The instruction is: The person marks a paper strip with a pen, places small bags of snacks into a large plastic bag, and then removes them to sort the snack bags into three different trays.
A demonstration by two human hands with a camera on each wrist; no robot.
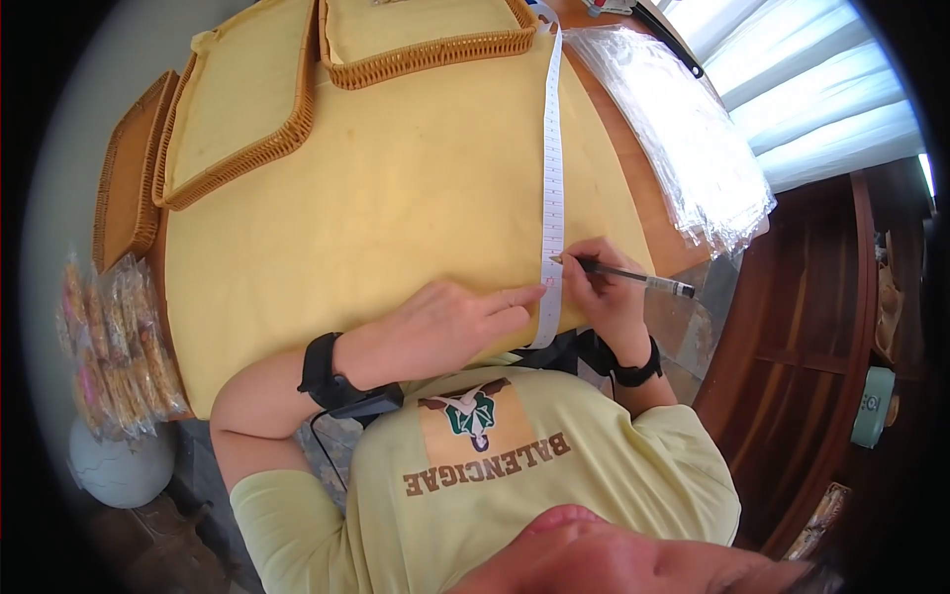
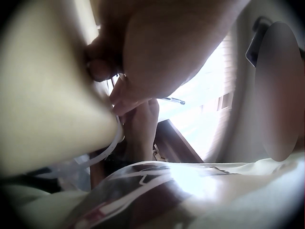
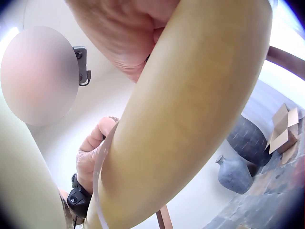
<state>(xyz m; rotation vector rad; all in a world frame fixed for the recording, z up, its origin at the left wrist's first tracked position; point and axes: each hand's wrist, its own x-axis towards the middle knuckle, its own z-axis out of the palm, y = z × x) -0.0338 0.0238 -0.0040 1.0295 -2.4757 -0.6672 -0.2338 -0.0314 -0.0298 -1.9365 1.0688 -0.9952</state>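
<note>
A white measuring tape [image 1: 552,188] runs lengthwise over a smooth yellow sheet [image 1: 396,188] that covers the table. My left hand [image 1: 445,322] rests on the sheet, its index finger extended with the tip at the tape's left edge. On the tape's other side, my right hand [image 1: 606,292] pinches a black-and-clear pen [image 1: 638,277], whose point meets the tape. The tape's near end hangs past the table's front edge. In the left wrist view, the pen [image 2: 174,100] sticks out behind the fingers. The right wrist view shows the sheet [image 3: 190,105] curving over the edge.
Wicker trays [image 1: 237,99] with pale linings stand at the far left and back. Clear plastic bags [image 1: 673,129] lie stacked at the right edge. Packaged snacks [image 1: 119,346] sit by the left edge, above a round grey pot [image 1: 124,470]. A dark wooden cabinet [image 1: 792,366] stands at right.
</note>
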